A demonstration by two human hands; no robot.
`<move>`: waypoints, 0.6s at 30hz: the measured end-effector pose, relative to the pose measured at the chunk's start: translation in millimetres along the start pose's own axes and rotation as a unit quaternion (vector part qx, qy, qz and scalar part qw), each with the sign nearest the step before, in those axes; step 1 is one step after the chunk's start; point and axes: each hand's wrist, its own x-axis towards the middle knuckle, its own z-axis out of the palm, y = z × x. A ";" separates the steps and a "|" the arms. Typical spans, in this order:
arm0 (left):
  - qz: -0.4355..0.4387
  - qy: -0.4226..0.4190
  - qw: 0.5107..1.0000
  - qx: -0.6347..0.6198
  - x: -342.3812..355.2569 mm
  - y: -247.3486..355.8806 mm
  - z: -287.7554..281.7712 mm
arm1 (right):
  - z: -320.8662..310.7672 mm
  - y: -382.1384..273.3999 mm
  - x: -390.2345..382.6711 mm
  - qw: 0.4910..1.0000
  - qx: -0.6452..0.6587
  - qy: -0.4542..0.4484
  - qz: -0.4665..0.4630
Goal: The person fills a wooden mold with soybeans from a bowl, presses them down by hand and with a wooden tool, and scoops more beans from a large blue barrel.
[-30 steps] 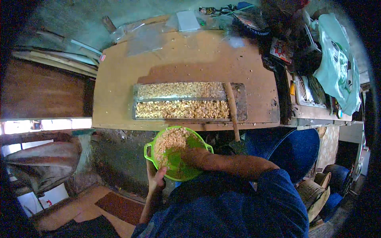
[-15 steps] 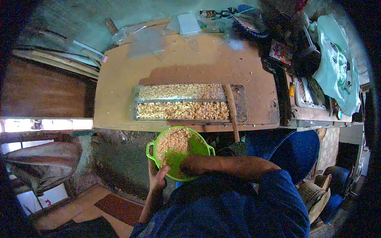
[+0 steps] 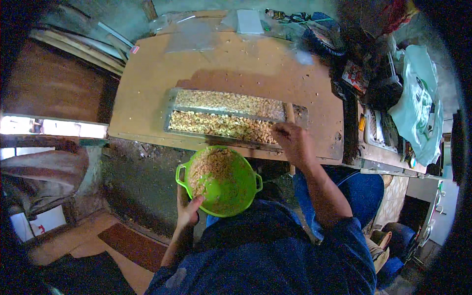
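My left hand [image 3: 188, 210] grips the lower left side of a light green two-handled bowl [image 3: 231, 194], thumb over its rim. Small pale pieces that look like peanuts [image 3: 210, 163] lie heaped toward its far left side. Over the right end of a long shallow tray [image 3: 302, 119] is my right hand [image 3: 295, 142], its fingers bent together and pointing down at the near row. Whatever is between them is hidden. Two long rows of similar pieces fill the tray, split by a divider. A wooden stick [image 3: 290, 114] lies across its right end, partly behind my right hand.
The tray rests on a brown table [image 3: 147, 108], with scattered crumbs and clear plastic sheets [image 3: 191, 42] toward the back. At the right are a pale green plastic bag [image 3: 418, 98] and a white basket [image 3: 376, 128]. A blue barrel [image 3: 364, 194] stands below the table's right side.
My right hand has come out of the bowl and moved up and right to the tray's right end. My left hand still holds the bowl. The view has turned slightly.
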 end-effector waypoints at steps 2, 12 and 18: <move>0.020 -0.003 1.000 0.017 2.6 -1.8 -5.2 | -0.2 15.3 3.2 0.999 -0.038 0.017 -0.031; -0.010 0.054 0.996 -0.076 -10.6 -18.1 -55.4 | 3.4 0.5 4.4 0.987 -0.092 0.068 -0.117; 0.065 0.092 0.993 0.025 -20.5 8.3 -84.2 | 14.0 20.8 -8.5 0.986 -0.098 0.104 -0.080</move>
